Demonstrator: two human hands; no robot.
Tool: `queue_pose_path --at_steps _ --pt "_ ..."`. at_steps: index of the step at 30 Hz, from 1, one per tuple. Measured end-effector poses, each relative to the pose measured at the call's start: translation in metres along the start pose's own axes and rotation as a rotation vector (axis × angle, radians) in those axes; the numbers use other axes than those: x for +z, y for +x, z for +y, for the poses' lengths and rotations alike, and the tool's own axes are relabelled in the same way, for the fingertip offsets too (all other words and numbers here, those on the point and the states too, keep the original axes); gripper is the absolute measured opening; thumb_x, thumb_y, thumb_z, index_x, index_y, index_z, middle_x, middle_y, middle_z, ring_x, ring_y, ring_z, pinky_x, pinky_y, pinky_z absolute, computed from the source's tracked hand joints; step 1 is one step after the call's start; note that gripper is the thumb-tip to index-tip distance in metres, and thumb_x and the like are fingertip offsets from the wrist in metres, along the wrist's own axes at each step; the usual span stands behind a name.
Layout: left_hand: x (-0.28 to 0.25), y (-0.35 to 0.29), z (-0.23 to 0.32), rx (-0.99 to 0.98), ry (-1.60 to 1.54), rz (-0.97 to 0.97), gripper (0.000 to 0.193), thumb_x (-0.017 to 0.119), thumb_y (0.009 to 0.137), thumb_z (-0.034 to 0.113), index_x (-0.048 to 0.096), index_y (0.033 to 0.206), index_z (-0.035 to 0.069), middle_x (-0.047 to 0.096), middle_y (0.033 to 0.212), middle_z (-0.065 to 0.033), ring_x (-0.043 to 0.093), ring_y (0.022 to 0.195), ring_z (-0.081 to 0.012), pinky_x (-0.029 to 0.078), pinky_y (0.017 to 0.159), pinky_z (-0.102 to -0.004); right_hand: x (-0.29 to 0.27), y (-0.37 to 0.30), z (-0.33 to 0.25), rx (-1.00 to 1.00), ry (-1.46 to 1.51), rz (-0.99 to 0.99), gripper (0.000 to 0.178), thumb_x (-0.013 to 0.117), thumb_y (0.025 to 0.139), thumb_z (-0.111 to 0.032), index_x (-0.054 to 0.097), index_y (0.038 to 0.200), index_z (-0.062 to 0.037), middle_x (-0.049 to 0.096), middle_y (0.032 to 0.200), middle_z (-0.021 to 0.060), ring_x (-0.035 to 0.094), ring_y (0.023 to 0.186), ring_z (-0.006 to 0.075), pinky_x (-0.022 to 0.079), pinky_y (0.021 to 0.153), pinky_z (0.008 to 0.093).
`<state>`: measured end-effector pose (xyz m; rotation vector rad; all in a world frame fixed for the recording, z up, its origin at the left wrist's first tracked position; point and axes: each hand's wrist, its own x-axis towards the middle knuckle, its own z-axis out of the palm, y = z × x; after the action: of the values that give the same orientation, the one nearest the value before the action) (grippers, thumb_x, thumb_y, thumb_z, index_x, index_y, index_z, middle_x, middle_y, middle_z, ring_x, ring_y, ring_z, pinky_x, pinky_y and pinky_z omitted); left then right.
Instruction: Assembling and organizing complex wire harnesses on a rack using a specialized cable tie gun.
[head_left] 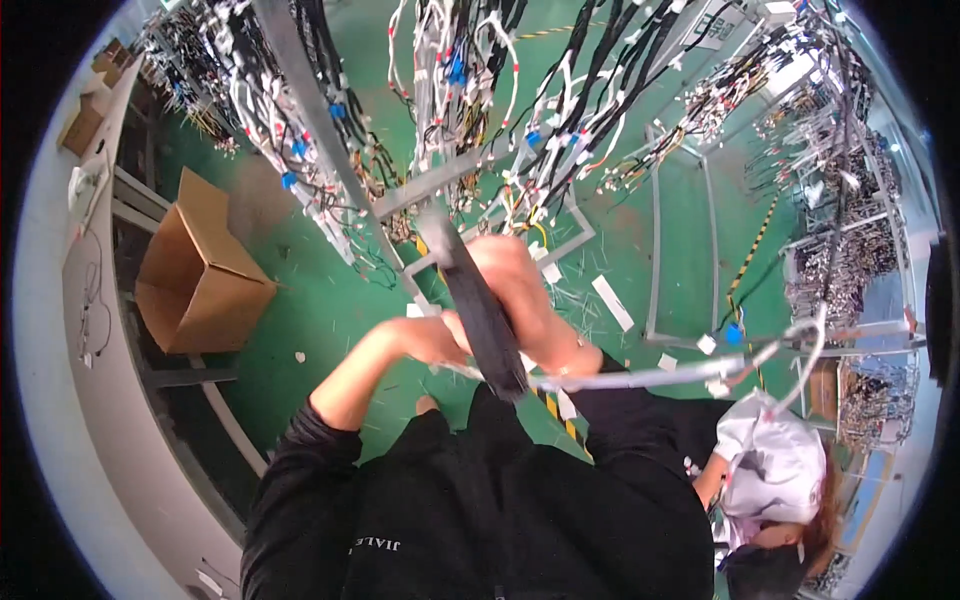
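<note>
My right hand (pixel 515 290) is closed in a fist at the middle of the view. Just left of it and a little lower, my left hand (pixel 432 338) is also closed, its fingertips partly hidden. A long black thing (pixel 480 315), with a greyish blurred upper end, slants across the front of both hands. What each hand grips is hidden behind it. A white-sleeved cable (pixel 650 378) passes below my hands and runs off to the right.
Wire harnesses (pixel 450 90) in black and white hang ahead, beside a grey metal frame (pixel 320 110). On the green floor at left stands an open cardboard box (pixel 215 280), near a long white-edged bench (pixel 85 230). A person in a white top (pixel 775 460) bends close at lower right.
</note>
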<state>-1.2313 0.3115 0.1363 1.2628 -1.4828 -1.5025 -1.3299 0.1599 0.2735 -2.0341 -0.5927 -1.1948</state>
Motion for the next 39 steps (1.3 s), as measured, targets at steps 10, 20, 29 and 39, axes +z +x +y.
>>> queue_pose_path --at_steps 10,20,29,39 --pt "-0.037 0.247 0.084 0.129 0.314 1.457 0.071 0.054 0.089 -0.003 0.021 0.151 -0.012 0.039 0.146 -0.0373 0.038 0.137 -0.0496 0.028 0.118 -0.0485 -0.140 -0.019 -0.023 0.123 0.081 -0.052 0.044 0.083 0.074 -0.015 0.059 0.108 -0.0031 0.060 0.112 0.0119 0.060 0.103 0.0353 0.052 0.090 0.0476" --pt "-0.082 0.302 0.065 0.060 0.350 1.768 0.036 0.081 0.078 0.013 0.064 0.108 0.006 0.061 0.095 -0.0191 0.058 0.092 -0.0374 0.045 0.082 -0.0461 -0.184 -0.039 -0.010 0.455 0.215 -0.028 0.048 0.079 0.073 -0.007 0.056 0.114 0.0023 0.063 0.106 0.0161 0.061 0.094 0.0324 0.050 0.083 0.0405" --pt "0.015 0.163 0.064 0.292 -0.200 1.544 0.021 0.068 0.095 0.003 0.060 0.115 0.001 0.068 0.106 -0.0055 0.065 0.093 -0.0126 0.052 0.084 -0.0283 -0.178 -0.055 0.004 0.725 0.164 -0.086 0.034 0.076 0.079 -0.009 0.062 0.109 -0.0026 0.066 0.093 0.0047 0.064 0.082 0.0143 0.051 0.074 0.0297" --pt "0.017 0.015 0.125 -0.063 0.535 1.546 0.034 0.063 0.097 0.008 0.063 0.130 0.004 0.061 0.079 -0.0104 0.060 0.068 -0.0208 0.049 0.064 -0.0328 -0.133 -0.036 -0.027 0.630 0.120 -0.317 0.029 0.070 0.080 -0.003 0.060 0.106 0.0024 0.064 0.092 0.0123 0.065 0.080 0.0251 0.051 0.074 0.0327"
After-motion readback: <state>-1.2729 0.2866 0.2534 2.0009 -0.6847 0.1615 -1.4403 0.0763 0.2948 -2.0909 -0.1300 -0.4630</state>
